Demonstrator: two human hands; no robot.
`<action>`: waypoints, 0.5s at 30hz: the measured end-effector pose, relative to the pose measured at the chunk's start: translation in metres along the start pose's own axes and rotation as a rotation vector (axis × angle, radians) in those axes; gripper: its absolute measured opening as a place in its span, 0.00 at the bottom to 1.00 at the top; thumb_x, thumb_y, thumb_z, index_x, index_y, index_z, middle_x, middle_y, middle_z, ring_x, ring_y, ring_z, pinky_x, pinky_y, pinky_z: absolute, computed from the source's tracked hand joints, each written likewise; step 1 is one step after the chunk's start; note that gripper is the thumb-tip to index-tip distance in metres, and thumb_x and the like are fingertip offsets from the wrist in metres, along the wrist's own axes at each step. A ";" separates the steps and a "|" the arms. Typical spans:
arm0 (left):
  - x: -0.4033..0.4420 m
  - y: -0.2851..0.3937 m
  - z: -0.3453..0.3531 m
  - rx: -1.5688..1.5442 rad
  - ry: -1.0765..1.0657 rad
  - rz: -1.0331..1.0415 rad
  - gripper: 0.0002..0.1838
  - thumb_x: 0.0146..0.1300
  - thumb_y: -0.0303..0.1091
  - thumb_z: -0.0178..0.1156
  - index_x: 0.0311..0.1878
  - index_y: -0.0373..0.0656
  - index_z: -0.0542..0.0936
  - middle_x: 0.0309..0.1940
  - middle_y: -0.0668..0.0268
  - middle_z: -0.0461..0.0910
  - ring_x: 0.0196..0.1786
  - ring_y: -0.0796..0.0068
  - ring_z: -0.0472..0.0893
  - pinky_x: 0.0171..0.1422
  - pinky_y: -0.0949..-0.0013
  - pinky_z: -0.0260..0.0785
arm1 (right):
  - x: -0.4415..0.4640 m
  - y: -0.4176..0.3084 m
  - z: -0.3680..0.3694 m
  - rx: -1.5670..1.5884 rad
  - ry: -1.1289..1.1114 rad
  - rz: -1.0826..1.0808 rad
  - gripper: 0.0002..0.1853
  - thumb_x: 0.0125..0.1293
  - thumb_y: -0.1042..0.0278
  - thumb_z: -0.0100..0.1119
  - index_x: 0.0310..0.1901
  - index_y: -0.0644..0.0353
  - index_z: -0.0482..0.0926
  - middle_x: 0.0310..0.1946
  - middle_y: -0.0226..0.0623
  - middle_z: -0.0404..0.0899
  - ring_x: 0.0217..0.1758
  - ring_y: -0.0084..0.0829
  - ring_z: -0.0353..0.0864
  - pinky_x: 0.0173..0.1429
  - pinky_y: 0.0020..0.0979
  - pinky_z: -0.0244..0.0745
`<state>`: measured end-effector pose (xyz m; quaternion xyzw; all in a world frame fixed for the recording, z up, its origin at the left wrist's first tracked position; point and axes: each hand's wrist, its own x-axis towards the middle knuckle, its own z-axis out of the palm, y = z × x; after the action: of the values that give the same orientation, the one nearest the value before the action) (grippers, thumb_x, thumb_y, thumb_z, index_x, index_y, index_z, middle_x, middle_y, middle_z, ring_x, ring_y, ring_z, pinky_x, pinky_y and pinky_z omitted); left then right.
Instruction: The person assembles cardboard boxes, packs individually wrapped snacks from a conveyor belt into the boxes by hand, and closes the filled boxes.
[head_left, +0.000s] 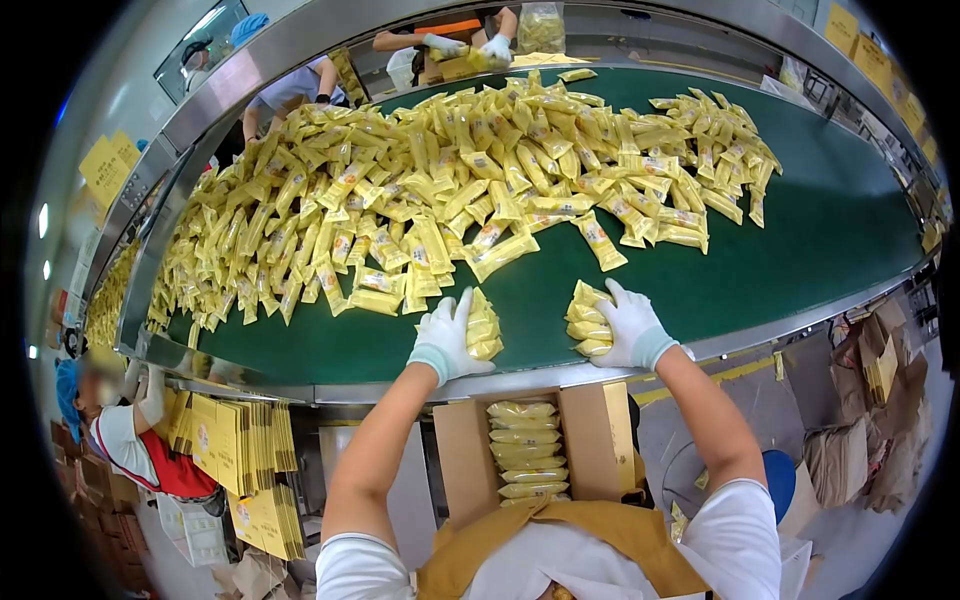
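My left hand point(445, 337), in a white glove, grips a small stack of yellow snack packets point(484, 326) near the front edge of the green conveyor belt point(545, 300). Across a gap, my gloved right hand point(634, 329) holds a second stack of yellow packets point(587, 319) from its outer side. Both stacks stand at belt level, and some fingers are hidden behind them. Below, against my apron, an open cardboard box point(466, 455) contains a column of packets point(526, 450) lying flat. A large heap of loose packets point(430, 170) covers the belt beyond my hands.
The belt's metal rim point(540, 381) runs between my hands and the box. Across the belt, a person's gloved hands point(495, 50) work over another box. Flattened yellow cartons point(240, 440) stand at lower left, near a person in a red apron point(175, 465). Brown paper bags point(835, 465) hang at right.
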<state>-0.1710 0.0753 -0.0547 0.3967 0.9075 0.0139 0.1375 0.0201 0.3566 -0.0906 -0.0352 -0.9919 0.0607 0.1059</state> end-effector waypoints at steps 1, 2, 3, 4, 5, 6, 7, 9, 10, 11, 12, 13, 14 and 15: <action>0.002 -0.003 0.012 0.018 0.100 0.007 0.73 0.38 0.64 0.77 0.81 0.42 0.45 0.70 0.45 0.64 0.67 0.45 0.71 0.73 0.51 0.62 | 0.000 -0.001 0.001 0.013 -0.038 0.038 0.43 0.39 0.40 0.75 0.57 0.56 0.76 0.52 0.51 0.72 0.56 0.51 0.75 0.63 0.46 0.70; 0.005 -0.005 0.015 0.026 0.060 0.005 0.73 0.38 0.64 0.76 0.81 0.41 0.46 0.70 0.45 0.64 0.67 0.45 0.71 0.73 0.51 0.62 | 0.002 -0.002 0.001 0.025 -0.074 0.075 0.43 0.39 0.40 0.75 0.57 0.56 0.76 0.52 0.50 0.73 0.56 0.50 0.75 0.62 0.46 0.70; 0.009 -0.005 0.014 0.034 0.021 0.003 0.73 0.38 0.65 0.76 0.81 0.40 0.46 0.70 0.45 0.65 0.67 0.46 0.71 0.73 0.51 0.62 | 0.004 -0.004 -0.001 0.036 -0.109 0.113 0.44 0.40 0.39 0.74 0.58 0.55 0.76 0.52 0.49 0.73 0.57 0.49 0.74 0.62 0.46 0.70; 0.010 -0.005 0.014 0.044 -0.018 0.002 0.72 0.38 0.65 0.76 0.81 0.40 0.46 0.70 0.45 0.65 0.68 0.47 0.71 0.73 0.51 0.61 | 0.009 -0.006 -0.005 0.033 -0.174 0.145 0.43 0.40 0.39 0.74 0.58 0.55 0.76 0.52 0.48 0.73 0.56 0.49 0.75 0.62 0.45 0.70; 0.007 -0.005 0.013 0.032 -0.018 0.010 0.72 0.39 0.64 0.76 0.80 0.38 0.47 0.69 0.44 0.66 0.68 0.46 0.71 0.73 0.50 0.62 | 0.014 -0.007 -0.010 0.032 -0.235 0.176 0.43 0.40 0.39 0.74 0.58 0.55 0.76 0.51 0.47 0.74 0.56 0.49 0.75 0.61 0.45 0.70; 0.003 -0.005 0.012 0.021 -0.016 0.016 0.72 0.39 0.63 0.77 0.80 0.37 0.48 0.68 0.44 0.67 0.67 0.46 0.71 0.72 0.50 0.63 | 0.018 -0.009 -0.014 0.030 -0.295 0.206 0.43 0.40 0.39 0.74 0.58 0.54 0.76 0.50 0.46 0.74 0.56 0.48 0.75 0.61 0.45 0.70; 0.001 -0.006 0.009 0.011 -0.008 0.021 0.71 0.39 0.62 0.77 0.80 0.35 0.48 0.68 0.44 0.68 0.67 0.45 0.72 0.72 0.50 0.64 | 0.016 -0.013 -0.018 0.092 -0.176 0.193 0.40 0.40 0.40 0.74 0.55 0.54 0.76 0.47 0.46 0.74 0.53 0.49 0.75 0.59 0.45 0.71; -0.008 -0.020 0.012 -0.205 0.179 0.008 0.71 0.39 0.60 0.79 0.79 0.34 0.49 0.63 0.45 0.71 0.64 0.48 0.74 0.70 0.50 0.66 | 0.010 -0.028 -0.044 0.165 -0.002 0.090 0.38 0.41 0.40 0.74 0.52 0.55 0.77 0.46 0.47 0.74 0.52 0.49 0.75 0.57 0.46 0.71; -0.016 -0.030 0.020 -0.316 0.268 0.003 0.71 0.39 0.58 0.80 0.79 0.34 0.49 0.61 0.46 0.73 0.63 0.49 0.75 0.69 0.49 0.67 | 0.004 -0.040 -0.066 0.203 0.078 0.039 0.37 0.41 0.41 0.74 0.51 0.55 0.77 0.45 0.47 0.73 0.51 0.49 0.75 0.56 0.46 0.71; -0.021 -0.046 0.039 -0.485 0.625 0.140 0.63 0.43 0.50 0.81 0.77 0.32 0.54 0.56 0.48 0.77 0.56 0.54 0.81 0.63 0.53 0.74 | -0.002 -0.053 -0.088 0.220 0.099 -0.063 0.35 0.42 0.42 0.73 0.50 0.55 0.77 0.45 0.48 0.73 0.51 0.50 0.75 0.55 0.46 0.71; -0.039 -0.038 0.025 -1.064 0.527 0.036 0.51 0.51 0.41 0.76 0.73 0.32 0.60 0.54 0.52 0.79 0.51 0.61 0.83 0.59 0.60 0.77 | -0.008 -0.069 -0.110 0.238 0.120 -0.160 0.34 0.43 0.43 0.73 0.49 0.55 0.77 0.44 0.48 0.73 0.50 0.50 0.75 0.53 0.46 0.70; -0.053 -0.043 0.016 -1.295 0.440 0.066 0.45 0.55 0.38 0.73 0.73 0.33 0.61 0.53 0.54 0.79 0.49 0.63 0.84 0.58 0.63 0.78 | -0.012 -0.084 -0.125 0.238 0.034 -0.243 0.32 0.43 0.44 0.73 0.46 0.55 0.77 0.42 0.47 0.72 0.48 0.49 0.75 0.51 0.46 0.70; -0.069 -0.048 0.006 -1.526 0.343 0.092 0.41 0.58 0.35 0.69 0.72 0.34 0.62 0.53 0.55 0.80 0.47 0.64 0.85 0.56 0.66 0.79 | -0.018 -0.101 -0.137 0.187 -0.009 -0.326 0.31 0.42 0.46 0.74 0.45 0.55 0.77 0.41 0.45 0.73 0.45 0.45 0.76 0.50 0.44 0.69; -0.094 -0.037 -0.011 -1.664 0.292 0.121 0.39 0.58 0.35 0.66 0.72 0.36 0.63 0.57 0.56 0.78 0.53 0.63 0.83 0.60 0.63 0.77 | -0.023 -0.118 -0.135 0.102 -0.131 -0.375 0.30 0.41 0.46 0.75 0.44 0.55 0.78 0.41 0.44 0.74 0.45 0.44 0.76 0.50 0.43 0.69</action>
<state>-0.1393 -0.0173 -0.0262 0.2083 0.5874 0.7357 0.2652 0.0647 0.2530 0.0512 0.1597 -0.9814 0.0925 0.0524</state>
